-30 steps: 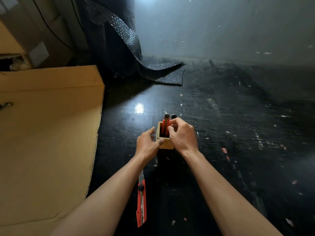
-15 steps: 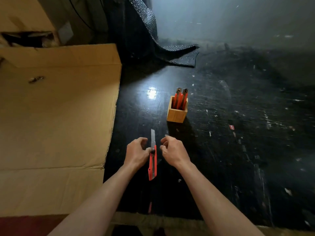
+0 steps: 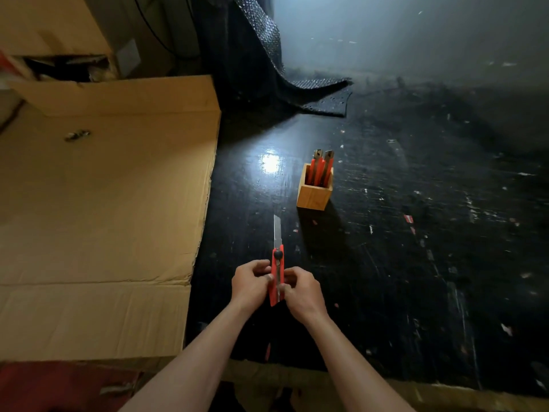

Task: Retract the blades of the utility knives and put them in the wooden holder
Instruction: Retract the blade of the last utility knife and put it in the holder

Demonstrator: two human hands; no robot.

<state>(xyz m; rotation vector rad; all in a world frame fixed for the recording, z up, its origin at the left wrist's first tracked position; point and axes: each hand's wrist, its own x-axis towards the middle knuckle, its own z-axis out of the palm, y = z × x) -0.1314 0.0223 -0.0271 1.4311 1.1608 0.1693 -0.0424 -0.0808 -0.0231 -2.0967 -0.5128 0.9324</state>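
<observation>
Both hands have lifted the orange utility knife [image 3: 277,276] clear of the black worktop [image 3: 416,263] since half a second ago, when it lay between them with the fingers just closing in, and the view has shifted a little so the holder sits further right. Now the left hand [image 3: 249,283] wraps the left side of the handle and the right hand [image 3: 303,289] pinches the right side, each grip closed on the knife's body. Its blade [image 3: 277,231] sticks out fully, pointing away from the person, and the black slider knob [image 3: 278,254] sits at the front end of the handle, above the fingers.

So the step in hand looks like retraction, not yet started. I'd judge the next move needs a thumb up on that knob to draw it back along the slot while the other hand steadies the handle, keeping fingers off the exposed edge. After that the knife goes to the wooden holder [image 3: 314,195], which stands upright on the worktop, ahead and slightly right of the hands, apart from the blade tip.

Counting: one knife in the hands, two orange knives [image 3: 320,169] standing in the holder, one holder. A large cardboard box [image 3: 104,203] lies to the left.
</observation>
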